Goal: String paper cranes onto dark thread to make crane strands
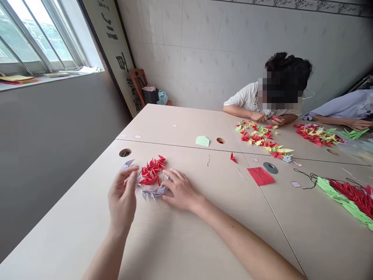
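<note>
Red folded paper cranes (152, 171) lie in a small cluster on the table, with lavender paper cranes (154, 192) curving along their near side. On the left of the cluster is my left hand (124, 194), thumb and fingertips brought together in a pinch. Whatever sits between those fingertips is too small to make out. My right hand (182, 190) rests on the table at the right of the cluster, its thumb and index finger around the end of the lavender cranes. Another lavender crane tip (128, 163) shows just beyond my left fingers.
Across the table (163, 120), a person (241, 101) handles red paper behind a colourful crane heap (258, 136); another person's sleeve (340, 105) is at right. Nearby lie a single red crane (233, 158), red paper sheet (260, 176), tape roll (270, 168) and green paper (203, 140).
</note>
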Tool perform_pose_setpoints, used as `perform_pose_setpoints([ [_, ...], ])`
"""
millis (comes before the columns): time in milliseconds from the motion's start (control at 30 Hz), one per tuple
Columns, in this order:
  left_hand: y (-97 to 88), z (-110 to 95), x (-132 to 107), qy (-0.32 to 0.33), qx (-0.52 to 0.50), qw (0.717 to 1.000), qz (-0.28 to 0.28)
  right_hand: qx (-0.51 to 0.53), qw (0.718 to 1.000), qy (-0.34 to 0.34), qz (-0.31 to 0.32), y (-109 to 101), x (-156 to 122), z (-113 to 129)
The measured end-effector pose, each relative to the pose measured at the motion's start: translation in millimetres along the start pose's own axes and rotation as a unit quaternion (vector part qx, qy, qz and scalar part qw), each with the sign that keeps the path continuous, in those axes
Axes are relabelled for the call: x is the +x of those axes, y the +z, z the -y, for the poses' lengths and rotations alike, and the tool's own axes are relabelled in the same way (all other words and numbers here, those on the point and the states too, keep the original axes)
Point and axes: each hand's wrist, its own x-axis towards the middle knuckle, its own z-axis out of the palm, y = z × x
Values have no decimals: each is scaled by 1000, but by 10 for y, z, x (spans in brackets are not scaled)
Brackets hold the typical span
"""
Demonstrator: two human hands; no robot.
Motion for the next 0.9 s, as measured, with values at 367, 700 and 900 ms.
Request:
perform_pose_setpoints([
  [367, 119, 248, -122, 136, 369, 901, 181, 48, 996, 72, 14, -623, -1167, -285],
  [700, 42, 135, -48, 113, 212, 967, 82, 88, 996, -9, 2, -456, -138, 4],
  [900, 20, 129, -4, 77, 180, 977, 80, 106, 987, 12, 123, -485, 223, 32],
])
